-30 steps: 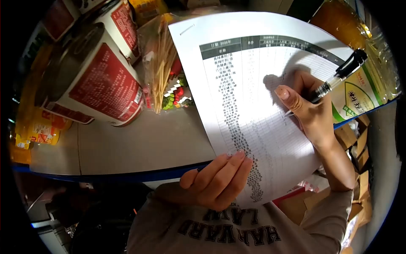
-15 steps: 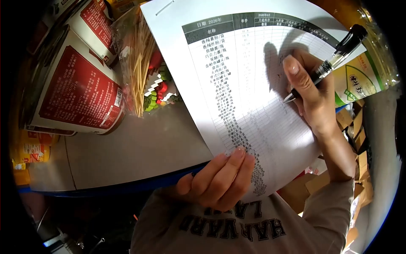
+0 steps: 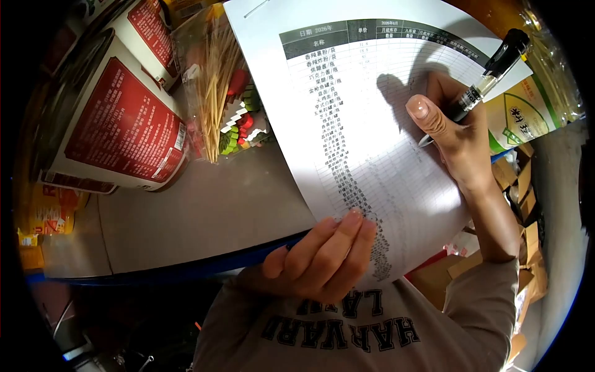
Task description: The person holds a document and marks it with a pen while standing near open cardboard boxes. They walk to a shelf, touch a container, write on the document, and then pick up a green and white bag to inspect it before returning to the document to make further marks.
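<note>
A white printed inventory sheet [image 3: 365,118] with a dark header row and a long column of text fills the middle of the view. My left hand [image 3: 322,260] grips its lower edge, fingers curled over the paper. My right hand [image 3: 452,139] holds a black pen [image 3: 489,74] with its tip resting on the sheet's right-hand columns. The hand casts a shadow on the page.
A grey shelf [image 3: 198,217] with a blue front edge carries large red-labelled tins [image 3: 118,124], a clear bag of wooden skewers [image 3: 217,87] and yellow packets [image 3: 46,217]. A green-labelled oil bottle [image 3: 527,118] stands behind the sheet. Cardboard boxes [image 3: 527,204] lie lower right.
The pen tip has shifted slightly across the sheet's right columns. The sheet and the view have drifted a little to the right since half a second ago.
</note>
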The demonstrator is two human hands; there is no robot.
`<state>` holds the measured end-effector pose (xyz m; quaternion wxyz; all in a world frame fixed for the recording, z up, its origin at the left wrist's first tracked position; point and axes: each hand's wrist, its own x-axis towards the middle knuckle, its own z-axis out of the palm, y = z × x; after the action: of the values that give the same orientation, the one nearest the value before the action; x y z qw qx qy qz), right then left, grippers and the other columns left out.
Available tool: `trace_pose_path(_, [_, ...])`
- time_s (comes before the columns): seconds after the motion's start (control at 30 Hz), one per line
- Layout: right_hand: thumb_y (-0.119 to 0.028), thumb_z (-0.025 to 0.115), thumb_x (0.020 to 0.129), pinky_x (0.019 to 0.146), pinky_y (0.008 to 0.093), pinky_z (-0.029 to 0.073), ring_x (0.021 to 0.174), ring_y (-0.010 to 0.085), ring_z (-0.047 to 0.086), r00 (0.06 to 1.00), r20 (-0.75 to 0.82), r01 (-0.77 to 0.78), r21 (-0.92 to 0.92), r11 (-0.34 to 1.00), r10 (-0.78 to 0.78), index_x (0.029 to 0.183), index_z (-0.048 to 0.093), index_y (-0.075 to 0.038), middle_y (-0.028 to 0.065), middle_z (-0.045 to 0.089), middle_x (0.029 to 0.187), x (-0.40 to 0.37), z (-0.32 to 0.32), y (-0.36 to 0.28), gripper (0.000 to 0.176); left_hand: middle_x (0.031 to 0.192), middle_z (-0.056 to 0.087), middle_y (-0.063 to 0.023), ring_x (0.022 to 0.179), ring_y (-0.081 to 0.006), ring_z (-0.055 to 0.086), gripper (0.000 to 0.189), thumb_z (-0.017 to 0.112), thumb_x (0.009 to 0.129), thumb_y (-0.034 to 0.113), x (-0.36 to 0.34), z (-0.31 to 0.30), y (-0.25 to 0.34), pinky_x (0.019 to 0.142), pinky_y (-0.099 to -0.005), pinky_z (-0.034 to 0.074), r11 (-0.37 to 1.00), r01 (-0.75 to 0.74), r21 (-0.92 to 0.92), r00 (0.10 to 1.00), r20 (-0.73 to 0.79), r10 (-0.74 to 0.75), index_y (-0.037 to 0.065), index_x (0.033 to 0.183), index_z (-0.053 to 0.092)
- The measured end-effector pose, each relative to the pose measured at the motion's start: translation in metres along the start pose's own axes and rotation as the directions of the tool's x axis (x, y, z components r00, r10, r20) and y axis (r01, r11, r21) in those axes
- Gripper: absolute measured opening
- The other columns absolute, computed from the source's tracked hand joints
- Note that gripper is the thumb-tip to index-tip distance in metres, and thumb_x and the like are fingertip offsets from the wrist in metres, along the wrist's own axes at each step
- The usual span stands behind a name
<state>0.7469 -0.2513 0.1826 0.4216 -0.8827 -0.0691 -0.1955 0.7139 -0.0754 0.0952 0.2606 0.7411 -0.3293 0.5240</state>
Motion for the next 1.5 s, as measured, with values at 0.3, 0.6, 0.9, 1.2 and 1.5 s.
trace_pose_path(0.3, [-0.022,0.064,0.07,0.038,0.0192,0.02,0.043,0.0041,0.027,0.999,0.038,-0.004,0.07,0.998,0.001,0.049,0.036,-0.008,-0.0047,0.03,0.047,-0.005,0.002,-0.005,0.038,0.075,0.055,0.0103,0.075,-0.0019,0.048,0.011,0.046,0.078,0.023,-0.004,-0.006,-0.002,0.092,-0.0311,0.014,1.0,-0.001,0.02,0.995,0.098,-0.001,0.022,0.073,0.056])
trace_pose_path(0.6, [0.003,0.05,0.063,0.04,0.0219,0.019,0.044,0.0045,0.023,1.0,0.012,0.004,0.065,0.998,-0.005,0.048,0.024,-0.009,-0.0043,0.025,0.048,-0.003,-0.006,0.007,0.032,0.066,0.053,0.0032,0.065,-0.0092,0.045,0.025,0.043,0.077,0.032,-0.003,0.005,-0.003,0.068,-0.0236,0.03,0.997,-0.064,0.031,0.997,-0.05,0.065,0.014,0.066,0.055])
trace_pose_path(0.9, [0.005,0.048,0.061,0.038,0.0225,0.018,0.042,0.0041,0.022,0.999,0.022,0.028,0.083,0.996,-0.03,0.048,0.023,-0.006,-0.004,0.022,0.046,-0.002,-0.003,0.012,0.03,0.071,0.054,0.0107,0.075,-0.0049,0.046,0.009,0.051,0.074,0.026,-0.004,0.004,0.004,0.086,-0.0279,0.024,0.997,0.079,-0.019,0.997,-0.016,-0.079,0.022,0.069,0.057])
trace_pose_path(1.2, [0.005,0.047,0.061,0.039,0.022,0.017,0.043,0.0035,0.021,0.999,0.033,0.006,0.063,0.998,-0.008,0.048,0.024,-0.007,-0.0047,0.022,0.047,0.0,0.002,0.01,0.03,0.073,0.052,0.0112,0.077,-0.0042,0.045,0.007,0.051,0.076,0.027,-0.008,0.002,-0.001,0.087,-0.0275,0.024,0.998,0.056,0.007,0.998,0.001,-0.056,0.023,0.071,0.054])
trace_pose_path(1.5, [0.006,0.047,0.061,0.037,0.0221,0.017,0.041,0.0035,0.021,0.999,0.014,0.046,0.023,0.999,-0.046,0.047,0.025,-0.007,-0.0043,0.023,0.046,-0.001,-0.004,0.014,0.029,0.073,0.051,0.0118,0.078,-0.0042,0.045,0.007,0.05,0.077,0.028,-0.005,0.005,0.003,0.087,-0.0267,0.025,1.0,0.028,0.013,0.999,0.025,-0.028,0.023,0.072,0.052])
